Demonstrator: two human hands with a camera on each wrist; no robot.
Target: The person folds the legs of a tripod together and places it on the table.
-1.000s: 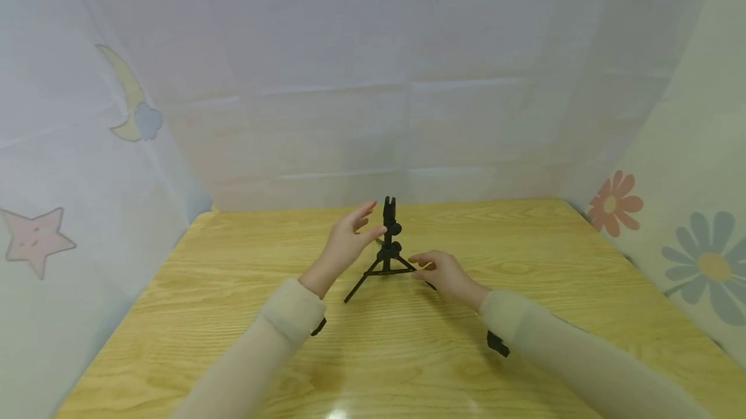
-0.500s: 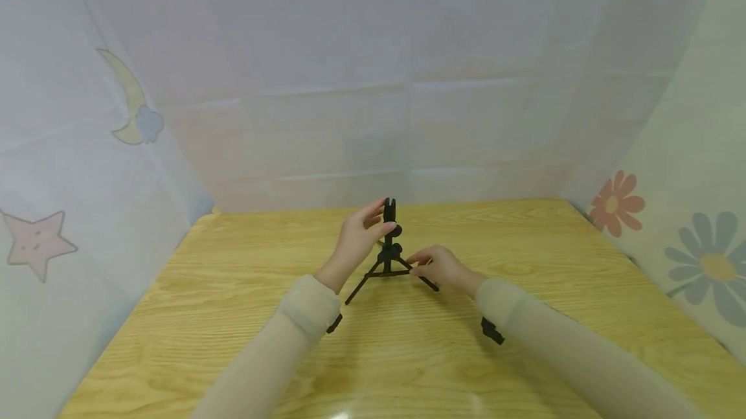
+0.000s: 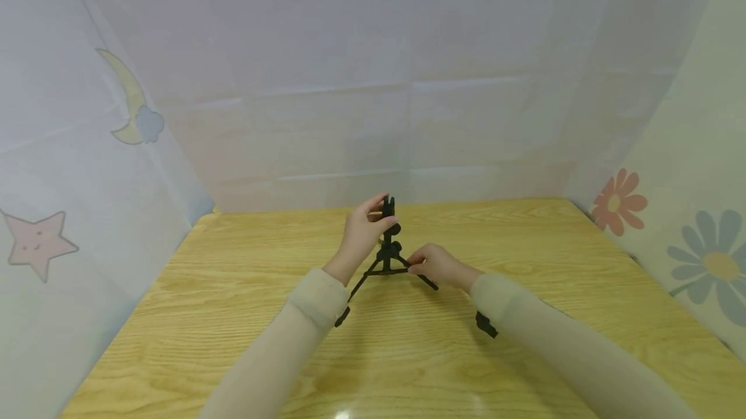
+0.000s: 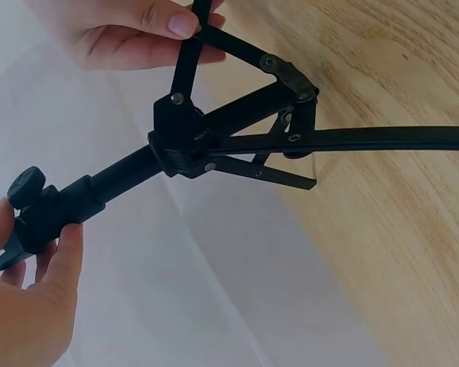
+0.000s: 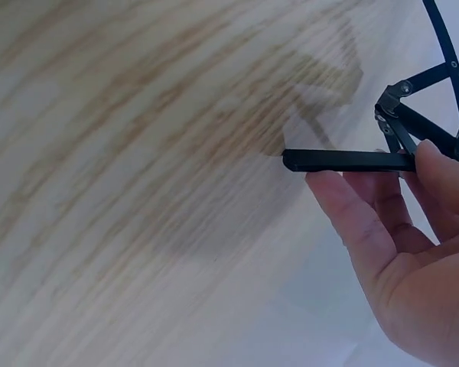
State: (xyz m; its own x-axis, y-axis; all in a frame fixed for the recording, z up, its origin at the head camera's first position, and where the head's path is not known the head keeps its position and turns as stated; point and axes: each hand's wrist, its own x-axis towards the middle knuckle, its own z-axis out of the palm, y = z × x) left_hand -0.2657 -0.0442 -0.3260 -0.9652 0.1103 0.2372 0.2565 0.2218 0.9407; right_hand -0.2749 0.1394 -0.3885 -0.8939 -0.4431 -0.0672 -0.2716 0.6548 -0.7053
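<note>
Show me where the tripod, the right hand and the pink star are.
Tripod point(image 4: 178, 147), left wrist view: on the hub where its legs meet.
Right hand point(image 3: 441, 267), head view: on the back of the hand.
Pink star point(image 3: 41, 243), head view: on its middle.

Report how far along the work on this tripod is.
Done: the black tripod has its legs spread. In hand: the left hand holds its forked head; the right hand pinches one leg. Remaining: perhaps folding or repositioning; the legs are unfolded, but the pictures don't settle which.

Tripod point(image 3: 387, 254) over table point(image 3: 262, 244), toward far edge; left hand point(image 3: 360, 232) at its top, right hand point(image 3: 440, 265) at its right leg point(image 3: 428, 282). Sheet point(image 3: 350, 82) behind table; moon point(image 3: 132, 92) and star point(image 3: 39, 244) left, flowers point(image 3: 720, 265) right.
</note>
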